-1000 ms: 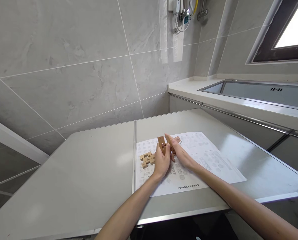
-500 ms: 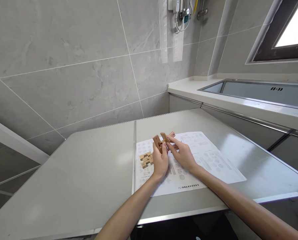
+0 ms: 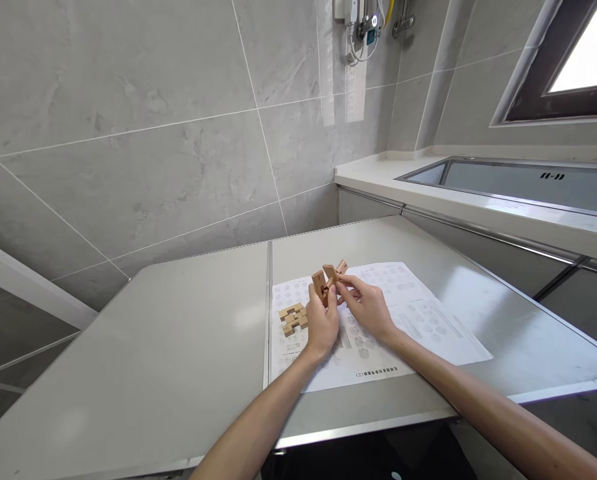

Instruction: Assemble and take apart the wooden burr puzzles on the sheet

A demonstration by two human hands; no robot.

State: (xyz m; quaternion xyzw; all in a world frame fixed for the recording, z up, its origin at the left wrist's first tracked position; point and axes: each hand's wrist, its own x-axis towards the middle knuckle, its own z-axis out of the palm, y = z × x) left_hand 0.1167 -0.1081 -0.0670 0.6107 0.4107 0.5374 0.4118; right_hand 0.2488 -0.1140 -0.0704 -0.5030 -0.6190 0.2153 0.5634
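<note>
Fingers of left hand [image 3: 322, 321] and right hand [image 3: 369, 308] are closed on a light-brown notched wooden puzzle assembly [image 3: 327, 280], pinched between both sets of fingertips above a white printed paper sheet [image 3: 423, 320]. A flat cluster of interlocked wooden blocks [image 3: 293, 318] lies on the sheet, just left of the left fingers.

I see a home kitchen: grey marbled wall tiles [image 3: 143, 113], a steel sink [image 3: 523, 179] sunk into the pale counter far right, a window [image 3: 573, 63] above it, wall-mounted pipework [image 3: 365, 27].
</note>
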